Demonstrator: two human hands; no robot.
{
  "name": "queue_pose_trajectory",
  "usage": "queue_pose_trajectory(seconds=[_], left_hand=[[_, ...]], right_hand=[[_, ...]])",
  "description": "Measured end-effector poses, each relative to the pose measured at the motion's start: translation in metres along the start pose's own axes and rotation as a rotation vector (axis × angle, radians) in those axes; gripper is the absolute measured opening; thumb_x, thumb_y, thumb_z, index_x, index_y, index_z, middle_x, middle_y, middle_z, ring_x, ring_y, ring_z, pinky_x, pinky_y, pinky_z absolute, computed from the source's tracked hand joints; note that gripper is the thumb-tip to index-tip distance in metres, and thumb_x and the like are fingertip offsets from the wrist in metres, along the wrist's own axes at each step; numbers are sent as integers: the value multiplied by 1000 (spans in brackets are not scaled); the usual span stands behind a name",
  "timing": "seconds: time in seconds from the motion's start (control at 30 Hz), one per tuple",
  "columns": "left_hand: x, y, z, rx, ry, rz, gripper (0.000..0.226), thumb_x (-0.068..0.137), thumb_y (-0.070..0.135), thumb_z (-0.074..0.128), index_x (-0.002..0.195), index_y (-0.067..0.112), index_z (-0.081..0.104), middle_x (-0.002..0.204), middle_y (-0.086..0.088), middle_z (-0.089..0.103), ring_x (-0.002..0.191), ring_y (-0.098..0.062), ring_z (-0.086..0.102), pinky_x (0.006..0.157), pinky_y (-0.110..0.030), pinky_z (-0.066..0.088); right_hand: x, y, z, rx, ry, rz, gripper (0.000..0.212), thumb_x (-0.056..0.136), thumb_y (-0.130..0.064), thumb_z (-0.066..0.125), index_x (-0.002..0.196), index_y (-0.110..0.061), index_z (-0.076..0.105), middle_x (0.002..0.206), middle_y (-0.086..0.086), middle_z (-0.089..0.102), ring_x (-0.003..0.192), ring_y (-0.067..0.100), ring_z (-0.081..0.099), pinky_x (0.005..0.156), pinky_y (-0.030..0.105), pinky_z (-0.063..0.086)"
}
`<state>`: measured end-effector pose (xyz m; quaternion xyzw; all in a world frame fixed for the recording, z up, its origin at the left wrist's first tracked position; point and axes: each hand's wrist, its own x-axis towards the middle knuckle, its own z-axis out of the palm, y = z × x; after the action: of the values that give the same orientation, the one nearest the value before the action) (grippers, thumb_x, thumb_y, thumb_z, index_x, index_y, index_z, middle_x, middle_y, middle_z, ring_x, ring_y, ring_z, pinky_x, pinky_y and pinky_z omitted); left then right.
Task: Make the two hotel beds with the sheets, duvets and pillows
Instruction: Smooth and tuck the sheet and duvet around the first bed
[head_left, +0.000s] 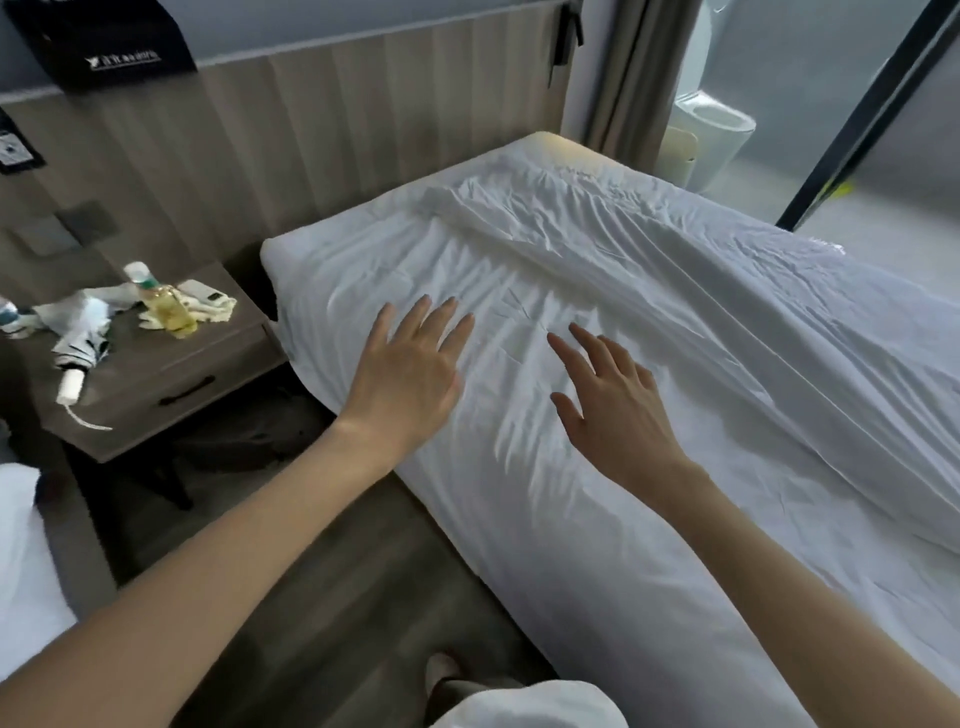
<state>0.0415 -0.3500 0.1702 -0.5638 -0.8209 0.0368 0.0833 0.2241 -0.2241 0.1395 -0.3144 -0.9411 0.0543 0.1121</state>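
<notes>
The sheet lay over the bed, its long bunched fold running head to foot just beyond both hands. The left hand was nearer the head-end corner and the right hand nearer the fold. Each grip was wide, fingers splayed, holding nothing. Smoothing probably called for the right hand to sweep toward that fold
</notes>
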Motion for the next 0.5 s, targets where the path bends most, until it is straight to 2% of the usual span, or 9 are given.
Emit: queue_pose_trajectory(seconds=[0.23, 0.5], left_hand=[[108, -99, 42, -6, -15, 84, 60, 103, 37, 28, 155, 23, 2, 163, 0, 3, 149, -20, 2, 119, -43, 3], [262, -216, 110, -6, 23, 258, 59, 102, 36, 30, 155, 22, 6, 162, -1, 6, 149, -21, 7, 119, -45, 5]], right_hand=[[128, -24, 26, -18, -6, 104, 60, 99, -32, 49, 154, -24, 23, 160, 3, 20, 146, 29, 21, 112, 47, 26], [284, -53, 91, -58, 15, 261, 61, 99, -35, 49, 153, -24, 24, 161, 4, 19, 145, 29, 23, 112, 49, 29]])
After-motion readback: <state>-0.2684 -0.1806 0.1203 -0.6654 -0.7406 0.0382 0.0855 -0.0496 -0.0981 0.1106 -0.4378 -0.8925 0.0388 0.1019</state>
